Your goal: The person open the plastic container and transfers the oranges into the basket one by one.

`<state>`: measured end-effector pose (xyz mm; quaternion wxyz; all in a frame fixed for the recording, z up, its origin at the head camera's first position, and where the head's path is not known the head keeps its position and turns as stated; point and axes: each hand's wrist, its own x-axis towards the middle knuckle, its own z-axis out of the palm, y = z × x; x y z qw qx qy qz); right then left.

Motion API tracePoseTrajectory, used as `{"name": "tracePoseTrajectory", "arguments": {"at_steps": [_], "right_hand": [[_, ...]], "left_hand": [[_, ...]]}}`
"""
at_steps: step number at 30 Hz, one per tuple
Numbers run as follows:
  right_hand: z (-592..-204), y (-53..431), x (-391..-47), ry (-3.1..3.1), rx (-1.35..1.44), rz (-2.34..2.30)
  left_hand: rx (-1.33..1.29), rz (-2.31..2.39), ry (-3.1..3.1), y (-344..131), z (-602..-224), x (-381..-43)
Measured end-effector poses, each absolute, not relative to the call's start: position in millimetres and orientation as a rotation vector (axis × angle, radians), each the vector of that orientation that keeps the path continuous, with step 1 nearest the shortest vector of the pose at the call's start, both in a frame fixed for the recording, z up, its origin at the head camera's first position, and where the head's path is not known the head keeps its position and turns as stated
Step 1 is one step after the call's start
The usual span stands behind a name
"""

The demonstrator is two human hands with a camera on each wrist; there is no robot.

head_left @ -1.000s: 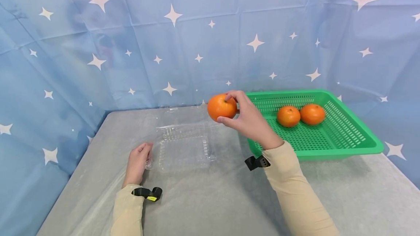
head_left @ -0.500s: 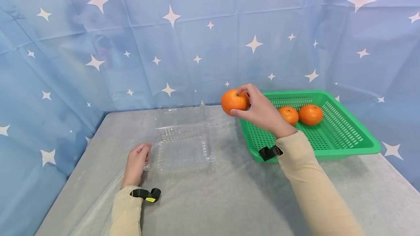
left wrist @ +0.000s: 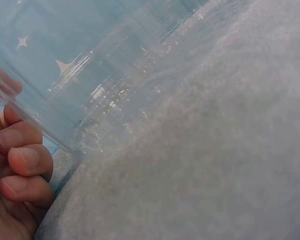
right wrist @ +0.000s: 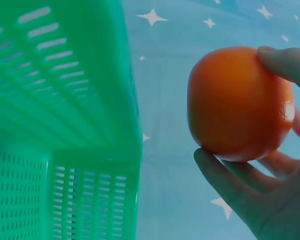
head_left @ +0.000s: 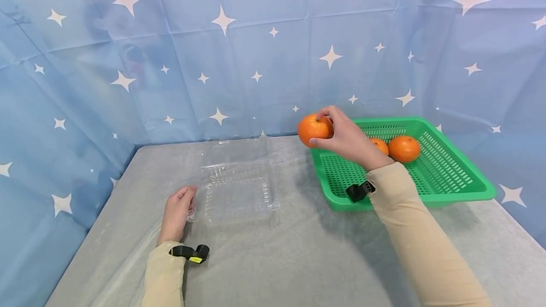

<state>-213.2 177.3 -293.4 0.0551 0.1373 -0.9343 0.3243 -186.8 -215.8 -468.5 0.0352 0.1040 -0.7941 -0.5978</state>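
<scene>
My right hand holds an orange between thumb and fingers, above the near-left rim area of a green basket. In the right wrist view the orange is gripped from one side, apart from the basket wall. My left hand rests low on the table and pinches the left edge of a clear plastic clamshell box, its lid folded open toward the back. The left wrist view shows curled fingers at the box's clear wall.
Two more oranges lie in the basket: one in plain sight, the other partly hidden by my right hand. A grey cloth covers the table. Behind it hangs a blue curtain with white stars.
My right hand has carried the orange to the right and slightly up, from near the clear box toward the basket's left side. The left hand keeps its place at the box.
</scene>
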Motion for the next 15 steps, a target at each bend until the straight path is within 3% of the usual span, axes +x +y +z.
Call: {"name": "tracePoseTrajectory", "arguments": {"at_steps": [15], "right_hand": [[-298, 204, -223, -2.901, 0.376, 1.072]], "left_hand": [[0.323, -1.828, -2.446, -216, -468, -187]]}}
